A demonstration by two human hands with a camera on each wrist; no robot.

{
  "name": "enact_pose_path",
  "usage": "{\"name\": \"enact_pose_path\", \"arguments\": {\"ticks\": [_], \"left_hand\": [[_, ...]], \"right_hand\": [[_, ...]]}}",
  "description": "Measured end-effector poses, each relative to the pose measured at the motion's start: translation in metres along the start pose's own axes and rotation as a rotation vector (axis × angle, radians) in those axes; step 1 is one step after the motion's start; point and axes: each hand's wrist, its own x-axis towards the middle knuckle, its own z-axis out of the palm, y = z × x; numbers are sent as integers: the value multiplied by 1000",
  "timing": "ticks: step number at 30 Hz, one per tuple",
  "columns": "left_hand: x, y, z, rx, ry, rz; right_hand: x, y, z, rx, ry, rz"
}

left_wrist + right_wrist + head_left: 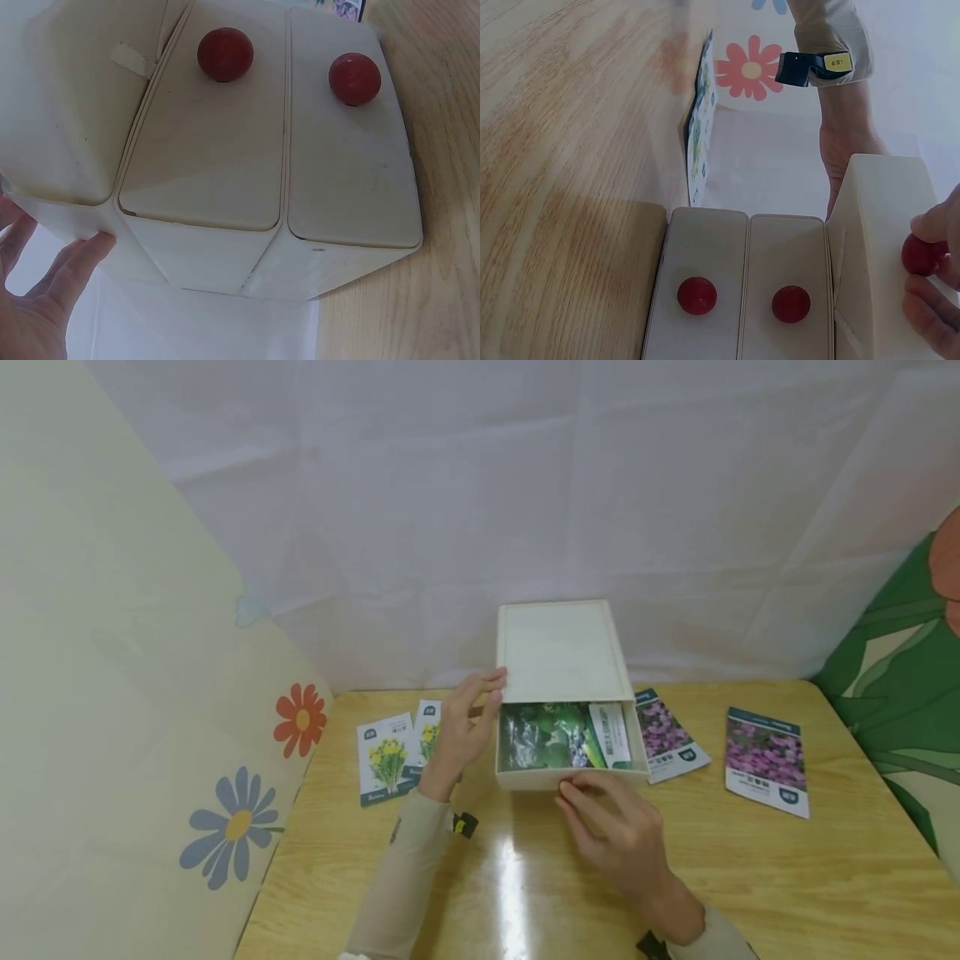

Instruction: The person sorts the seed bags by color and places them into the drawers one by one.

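Note:
A small white drawer unit [562, 647] stands on the table with its top drawer [525, 781] pulled out toward me. Inside lies a green seed packet [551, 735] with a white label. My right hand [618, 835] pinches the drawer's round red knob [917, 259] between thumb and fingers, as the right wrist view shows. Fingers of my left hand [465, 727] rest against the unit's left side near its top edge. Below, the middle drawer [206, 150] and the bottom drawer [349, 165] are closed, each with a red knob.
Left of the unit lie two seed packets with yellow flowers, a front one [385, 760] and one behind [429, 731]. To the right lie two purple-flower packets, one beside the unit [667, 739] and one farther off [767, 760]. A white cloth [450, 510] hangs behind the wooden table [750, 877].

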Motion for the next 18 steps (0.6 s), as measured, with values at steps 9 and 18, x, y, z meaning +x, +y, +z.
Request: {"name": "enact_pose_path", "arguments": {"ticks": [9, 18], "left_hand": [[0, 0, 0, -1, 4, 5], [0, 0, 0, -6, 6, 10]], "right_hand": [[2, 5, 3, 3, 8, -4], [4, 10, 6, -22, -2, 19]]}}
